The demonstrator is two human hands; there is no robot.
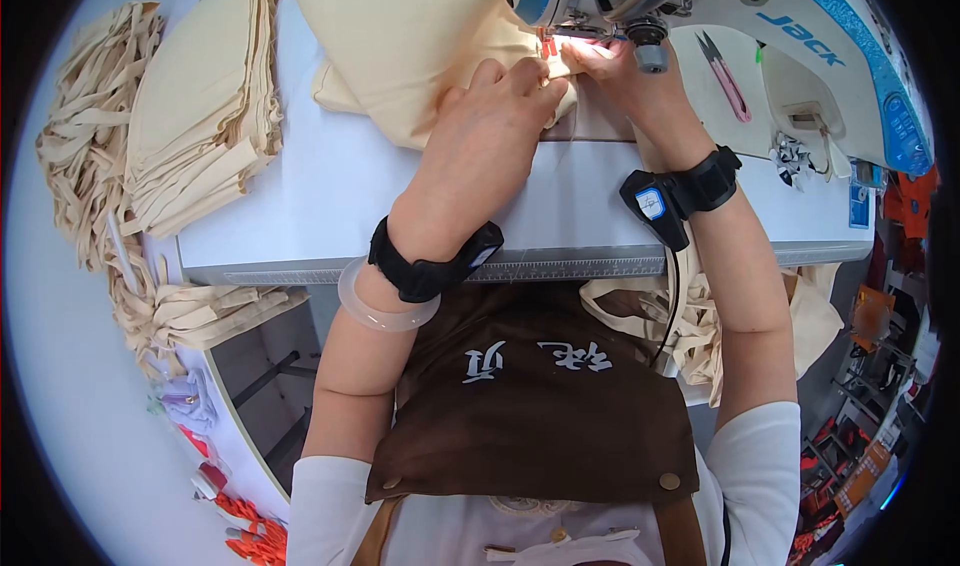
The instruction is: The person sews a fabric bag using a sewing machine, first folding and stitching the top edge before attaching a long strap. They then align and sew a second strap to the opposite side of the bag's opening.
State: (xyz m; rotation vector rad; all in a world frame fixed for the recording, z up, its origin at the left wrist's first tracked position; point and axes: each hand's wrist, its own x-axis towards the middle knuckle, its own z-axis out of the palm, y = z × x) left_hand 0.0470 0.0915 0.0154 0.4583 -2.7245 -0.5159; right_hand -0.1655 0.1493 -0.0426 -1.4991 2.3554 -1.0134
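Cream cloth [400, 36] lies folded on the bed of a white and blue sewing machine [790, 36], part of it beneath the red-tipped presser foot [547, 46]. My left hand [492, 116] rests on this cloth just left of the foot, its fingers bent and gripping the fabric close to the edge. To the right of the foot, my right hand [640, 86] pinches the cloth's edge, with its fingertips in the bright lamp light. Part of those fingertips is hidden behind the machine head. Both wrists wear black straps.
Pink-handled thread snips [728, 81] lie on the machine bed at right, near a crumpled scrap [792, 156]. A stack of cream cloth pieces [205, 96] and bundled strips [90, 136] occupy the left. More cream cloth [700, 336] hangs below the table's ruler edge [560, 266].
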